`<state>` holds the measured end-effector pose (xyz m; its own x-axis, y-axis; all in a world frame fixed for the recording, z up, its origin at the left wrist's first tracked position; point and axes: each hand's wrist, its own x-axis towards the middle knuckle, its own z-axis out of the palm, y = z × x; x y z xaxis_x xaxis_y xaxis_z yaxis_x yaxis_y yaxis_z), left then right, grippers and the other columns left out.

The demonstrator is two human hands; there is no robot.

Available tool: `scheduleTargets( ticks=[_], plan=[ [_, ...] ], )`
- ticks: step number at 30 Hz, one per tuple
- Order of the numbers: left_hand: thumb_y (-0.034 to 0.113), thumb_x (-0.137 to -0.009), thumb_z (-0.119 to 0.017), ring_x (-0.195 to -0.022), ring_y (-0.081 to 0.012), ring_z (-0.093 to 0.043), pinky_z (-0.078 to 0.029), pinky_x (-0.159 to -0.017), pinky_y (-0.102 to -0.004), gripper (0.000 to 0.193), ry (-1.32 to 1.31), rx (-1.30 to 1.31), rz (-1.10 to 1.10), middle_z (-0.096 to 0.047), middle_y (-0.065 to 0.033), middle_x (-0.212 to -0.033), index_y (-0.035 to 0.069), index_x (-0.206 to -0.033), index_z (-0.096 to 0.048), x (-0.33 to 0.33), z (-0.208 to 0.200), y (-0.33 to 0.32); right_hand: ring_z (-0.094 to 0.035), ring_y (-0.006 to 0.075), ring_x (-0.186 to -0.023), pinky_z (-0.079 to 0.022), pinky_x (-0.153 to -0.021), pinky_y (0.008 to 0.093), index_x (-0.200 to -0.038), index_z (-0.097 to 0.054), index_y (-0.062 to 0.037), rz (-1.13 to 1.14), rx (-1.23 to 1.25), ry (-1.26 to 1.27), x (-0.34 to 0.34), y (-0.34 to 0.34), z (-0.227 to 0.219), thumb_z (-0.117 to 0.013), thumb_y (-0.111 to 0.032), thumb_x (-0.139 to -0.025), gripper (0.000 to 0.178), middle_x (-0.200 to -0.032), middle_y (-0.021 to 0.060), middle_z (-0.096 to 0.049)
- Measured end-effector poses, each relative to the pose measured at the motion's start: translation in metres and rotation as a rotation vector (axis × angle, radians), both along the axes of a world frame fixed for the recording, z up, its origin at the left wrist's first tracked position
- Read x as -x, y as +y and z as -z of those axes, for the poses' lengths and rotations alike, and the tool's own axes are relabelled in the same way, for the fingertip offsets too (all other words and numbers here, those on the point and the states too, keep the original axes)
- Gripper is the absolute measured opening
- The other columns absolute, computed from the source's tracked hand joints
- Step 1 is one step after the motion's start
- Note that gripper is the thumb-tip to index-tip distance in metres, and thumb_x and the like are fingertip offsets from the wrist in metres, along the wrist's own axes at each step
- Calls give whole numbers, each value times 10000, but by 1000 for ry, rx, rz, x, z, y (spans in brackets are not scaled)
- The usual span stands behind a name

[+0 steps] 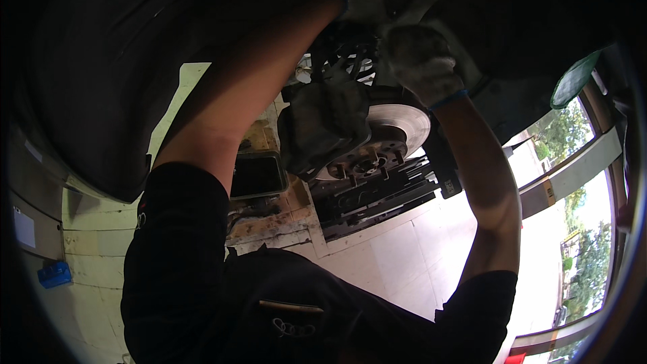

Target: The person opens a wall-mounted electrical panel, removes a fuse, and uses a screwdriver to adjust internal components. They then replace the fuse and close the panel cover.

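Both my arms reach up into a dark wheel arch, above a brake disc with its hub and wheel studs. A dark brake caliper sits over the disc's left side. My right hand, in a light knit glove with a blue cuff, is closed beside a pale suspension arm; what its fingers hold, if anything, is hidden. Farther left and higher, my left hand is gloved too and mostly lost in shadow near the same arm. Its fingers cannot be made out.
The dark wheel arch liner curves round on the left. Below the disc are black lift parts and a rectangular floor opening. A blue box lies at the far left. Windows stand on the right.
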<state>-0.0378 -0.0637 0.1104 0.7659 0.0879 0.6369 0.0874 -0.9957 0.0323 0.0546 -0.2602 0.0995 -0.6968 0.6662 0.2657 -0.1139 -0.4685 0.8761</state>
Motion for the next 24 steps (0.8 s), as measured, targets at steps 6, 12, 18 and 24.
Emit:
scheduleTargets(
  ticks=[6, 12, 18, 24],
  plan=[
    [287, -910, -638, -677, -272, -669, -559, -708, -458, 277, -42, 22, -45, -726, -177, -809, 39, -892, -760, -12, 13, 0, -664, 290, -544, -531, -447, 444, -885, -627, -70, -129, 338, 384, -5, 7, 3, -548, -118, -919, 98, -691, 157, -647],
    [449, -959, -628, -711, -292, -704, -554, -725, -476, 411, -206, 220, -117, -735, -160, -803, 65, -1000, -769, -33, 5, 41, -660, 281, -538, -535, -449, 437, -895, -633, -67, -31, 225, 118, -13, 8, 4, -552, -137, -936, 114, -697, 161, -653],
    [306, -962, -527, -1022, -423, -665, -515, -914, -505, 374, -446, 78, 13, -706, -245, -1131, 30, -1141, -706, -6, -16, 29, -725, 279, -736, -607, -667, 431, -1014, -697, -32, -177, 540, 794, -9, 2, -2, -607, -137, -934, 160, -868, 184, -722],
    [695, -936, -611, -1242, -340, -622, -506, -1026, -440, 793, -347, 701, -187, -641, -186, -1357, 81, -1438, -588, 108, 68, -36, -734, 234, -941, -593, -809, 360, -1252, -681, -18, -440, 445, 969, 15, -61, -13, -685, -101, -933, 329, -1101, 113, -748]
  ],
)
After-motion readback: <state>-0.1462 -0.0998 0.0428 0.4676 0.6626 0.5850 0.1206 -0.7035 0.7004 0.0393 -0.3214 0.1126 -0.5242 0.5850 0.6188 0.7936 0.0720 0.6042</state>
